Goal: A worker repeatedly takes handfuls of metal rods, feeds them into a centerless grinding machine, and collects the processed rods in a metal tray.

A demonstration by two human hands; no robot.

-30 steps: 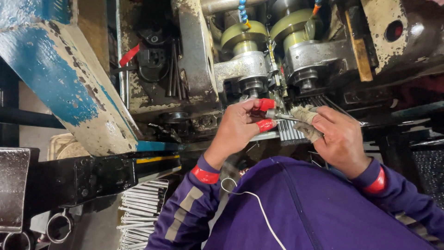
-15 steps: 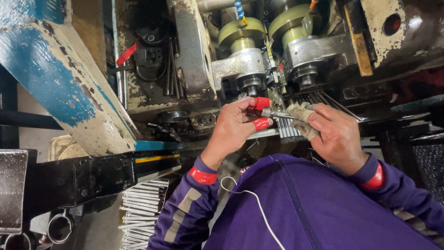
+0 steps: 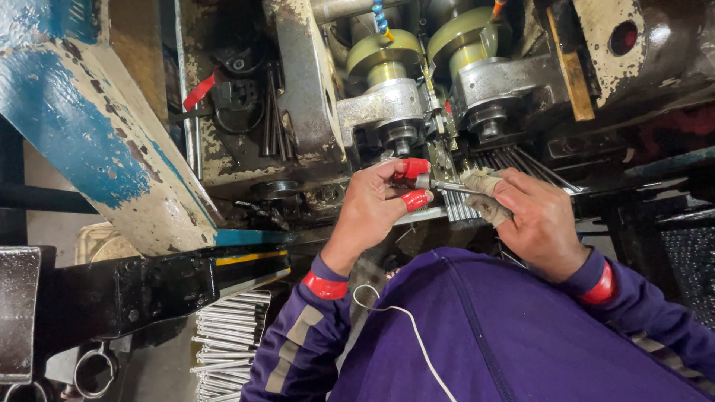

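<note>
Steel, thin and bright, the rod [image 3: 447, 186] lies level at the centre of the frame, just below the machine's two greenish rollers [image 3: 424, 52]. The left hand [image 3: 376, 208] pinches its left end between thumb and forefinger, both tipped with red tape. The right hand [image 3: 540, 219] grips the other end through a grimy rag [image 3: 484, 195], fingers curled tight. Behind the rod a row of more rods [image 3: 506, 160] rests on the machine's ledge. At the lower left, a heap of finished rods [image 3: 227, 339] lies beneath a black bracket [image 3: 149, 286], under a chipped blue beam [image 3: 89, 141].
</note>
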